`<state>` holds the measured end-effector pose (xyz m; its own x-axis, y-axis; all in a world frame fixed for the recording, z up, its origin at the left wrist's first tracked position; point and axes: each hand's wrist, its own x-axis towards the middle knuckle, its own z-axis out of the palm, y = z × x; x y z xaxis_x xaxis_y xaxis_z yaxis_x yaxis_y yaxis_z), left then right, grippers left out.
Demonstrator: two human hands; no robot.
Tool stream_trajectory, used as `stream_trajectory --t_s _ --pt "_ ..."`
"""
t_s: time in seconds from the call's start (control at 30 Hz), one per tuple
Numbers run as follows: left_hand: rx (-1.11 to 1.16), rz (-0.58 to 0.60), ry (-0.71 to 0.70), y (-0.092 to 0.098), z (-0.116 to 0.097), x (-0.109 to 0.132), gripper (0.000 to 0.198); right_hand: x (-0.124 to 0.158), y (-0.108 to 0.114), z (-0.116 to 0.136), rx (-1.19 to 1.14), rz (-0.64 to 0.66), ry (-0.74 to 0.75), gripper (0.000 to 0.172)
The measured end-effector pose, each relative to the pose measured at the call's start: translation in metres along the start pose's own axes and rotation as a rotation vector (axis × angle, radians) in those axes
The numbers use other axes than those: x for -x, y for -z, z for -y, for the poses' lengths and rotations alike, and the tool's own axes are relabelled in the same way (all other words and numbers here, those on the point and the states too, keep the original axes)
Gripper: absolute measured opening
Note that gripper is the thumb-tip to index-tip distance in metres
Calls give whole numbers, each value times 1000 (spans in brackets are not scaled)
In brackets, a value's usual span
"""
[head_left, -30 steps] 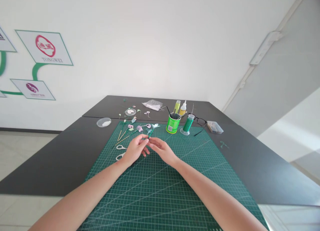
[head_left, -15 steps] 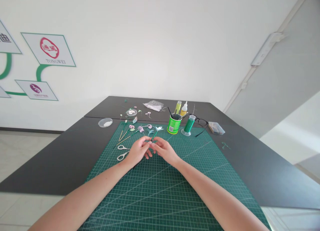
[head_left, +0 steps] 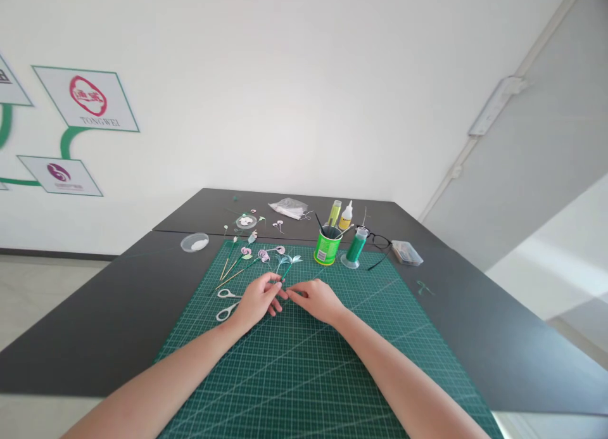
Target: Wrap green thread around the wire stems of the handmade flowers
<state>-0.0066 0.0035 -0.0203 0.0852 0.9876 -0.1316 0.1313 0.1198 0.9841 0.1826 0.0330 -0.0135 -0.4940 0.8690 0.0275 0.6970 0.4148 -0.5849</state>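
My left hand and my right hand meet fingertip to fingertip over the green cutting mat. Both pinch the lower end of a thin green flower stem that slants up and away to a pale leaf-like tip. Just beyond my fingers lie several small pink and white paper flowers on stems. White-handled scissors lie on the mat to the left of my left hand.
A green can with tools, a green spool, two glue bottles, glasses and a small clear box stand at the back right. A round lid, a small dish and a plastic bag lie further back on the dark table.
The view has tilted, so everything sits a little lower in the picture. My hands stay together on the stem; my right fingers have curled in more.
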Motion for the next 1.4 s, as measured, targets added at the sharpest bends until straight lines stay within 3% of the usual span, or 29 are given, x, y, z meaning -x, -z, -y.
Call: stream_trajectory --t_s 0.1,0.33,0.53,0.73,1.03,1.23,1.4 --pt "-2 16 6 0 3 -1 29 0 0 -1 -14 24 53 39" --pt "24 69 10 0 8 -1 43 -5 4 -12 -16 -28 7 48" --pt "1 88 19 0 9 1 48 -5 2 -12 -49 -42 -2 29" --pt "-12 93 21 0 9 0 49 -3 0 -13 -98 6 39 49" --pt "19 57 32 4 10 -4 49 -6 -1 -13 -76 -69 -46 39" --pt "52 61 41 4 14 -7 48 -6 -1 -12 -119 -28 2 35" --pt "79 28 3 -2 15 -8 48 -6 -1 -13 -123 -78 -27 35"
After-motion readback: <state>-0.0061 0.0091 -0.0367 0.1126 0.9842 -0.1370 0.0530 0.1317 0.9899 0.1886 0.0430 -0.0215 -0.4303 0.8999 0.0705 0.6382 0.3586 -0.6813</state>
